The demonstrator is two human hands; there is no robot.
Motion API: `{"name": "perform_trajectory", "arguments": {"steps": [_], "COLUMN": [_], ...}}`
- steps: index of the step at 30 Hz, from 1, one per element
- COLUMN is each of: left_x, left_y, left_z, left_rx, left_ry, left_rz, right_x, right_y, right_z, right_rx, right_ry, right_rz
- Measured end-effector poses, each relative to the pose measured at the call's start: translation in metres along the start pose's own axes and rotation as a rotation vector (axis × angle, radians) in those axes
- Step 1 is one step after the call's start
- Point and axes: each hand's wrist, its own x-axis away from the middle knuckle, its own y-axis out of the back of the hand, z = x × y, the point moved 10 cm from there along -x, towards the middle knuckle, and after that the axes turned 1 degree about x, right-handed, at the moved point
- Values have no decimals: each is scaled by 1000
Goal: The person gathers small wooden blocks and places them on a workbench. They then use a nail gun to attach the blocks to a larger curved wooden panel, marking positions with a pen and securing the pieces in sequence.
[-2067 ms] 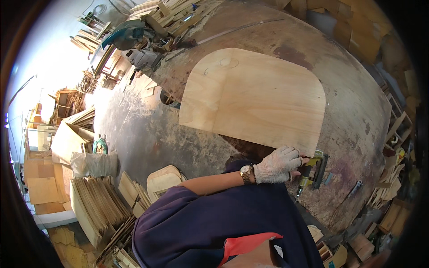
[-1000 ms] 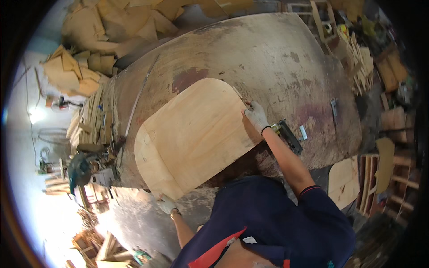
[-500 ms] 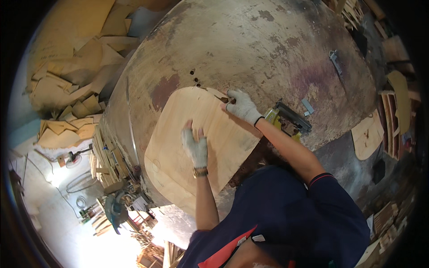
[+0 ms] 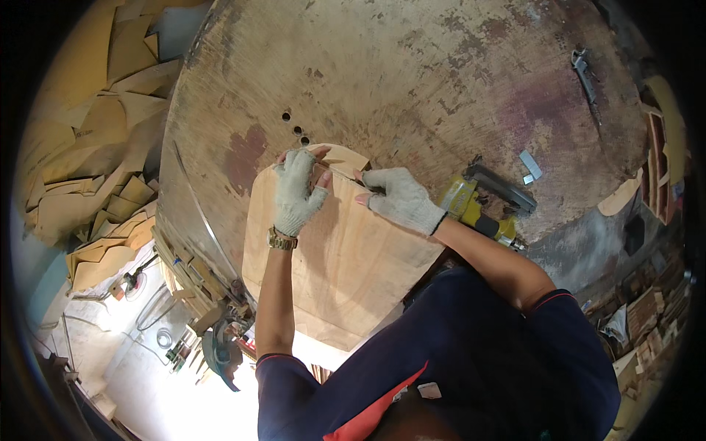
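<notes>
A pale plywood panel (image 4: 331, 264) with rounded corners lies in front of me on the worn tabletop. My left hand (image 4: 296, 192), in a white glove with bare fingertips, bends its fingers over the panel's far edge. My right hand (image 4: 403, 200), gloved likewise, pinches the edge to the right of it. Between the two hands a curved light wooden piece (image 4: 351, 157) shows past a dark gap; whether it is separate from the panel I cannot tell. A yellow and black nail gun (image 4: 471, 202) rests just right of my right hand.
The big round-edged tabletop (image 4: 412, 81) has several dark holes near the panel. A metal air blow gun (image 4: 585, 77) and small grey strips (image 4: 530, 165) lie to the right. Thin board offcuts (image 4: 110, 147) are piled at the left, and a wooden rack (image 4: 658, 165) stands at the right.
My left hand has moved from above the middle of the panel to its far edge. My right hand stays at the far right edge, fingers now closed on it. The view has shifted.
</notes>
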Motion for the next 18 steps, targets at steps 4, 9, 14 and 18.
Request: {"name": "perform_trajectory", "arguments": {"steps": [4,9,14,18], "left_x": [4,5,1,4], "left_y": [-6,-5,-9,-9], "left_z": [3,2,-8,-6], "left_rx": [29,-51,-195,-216], "left_ry": [-1,17,-120,-97], "left_rz": [-40,-50,-45,-59], "right_x": [-2,-3,-3,-7], "right_y": [-3,-2,-1,-8], "right_z": [-2,2,2,-4], "right_rx": [100,104,33,74], "right_ry": [-4,-5,18,53], "right_rz": [55,69,35,86]}}
